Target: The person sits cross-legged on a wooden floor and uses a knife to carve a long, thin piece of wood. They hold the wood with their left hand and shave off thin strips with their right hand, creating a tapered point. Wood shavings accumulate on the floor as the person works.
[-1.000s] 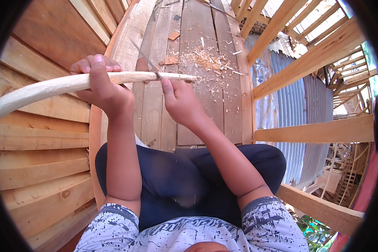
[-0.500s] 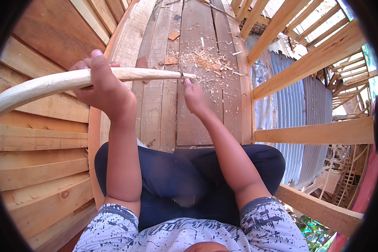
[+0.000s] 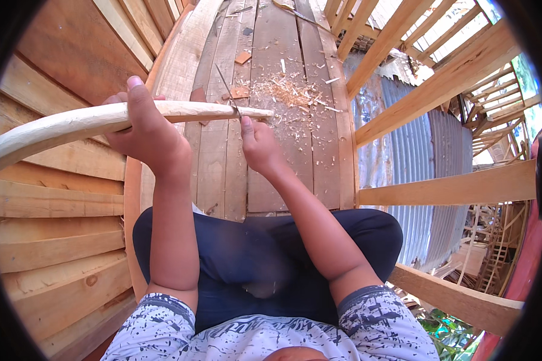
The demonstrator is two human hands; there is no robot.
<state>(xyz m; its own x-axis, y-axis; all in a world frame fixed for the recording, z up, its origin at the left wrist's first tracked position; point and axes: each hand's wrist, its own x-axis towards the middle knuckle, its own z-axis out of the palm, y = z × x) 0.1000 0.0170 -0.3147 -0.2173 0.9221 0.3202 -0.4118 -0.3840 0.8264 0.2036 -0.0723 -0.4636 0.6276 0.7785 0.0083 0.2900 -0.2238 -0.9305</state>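
Note:
A long, pale, peeled wooden stick [image 3: 60, 125] curves in from the left edge and tapers to a thin tip over the floor. My left hand [image 3: 147, 126] is wrapped round it, the thumb lying across the top. Closer to the tip, my right hand [image 3: 261, 144] is closed on a knife [image 3: 226, 86], whose handle is mostly hidden in the fist. The thin, dark blade points up and away, crossing the stick and seeming to touch it a short way from the tip.
Curled shavings [image 3: 286, 91] and small orange-brown chips [image 3: 239, 92] are scattered on the plank floor [image 3: 277, 189] in front of my folded legs. A slatted wooden wall [image 3: 60, 198] rises at left. Wooden rails [image 3: 445, 183] and corrugated metal sheets [image 3: 412, 132] stand at right.
My right hand has moved left along the stick, away from its tip, bringing the knife with it. More of the blade now shows. My left hand keeps its grip on the stick.

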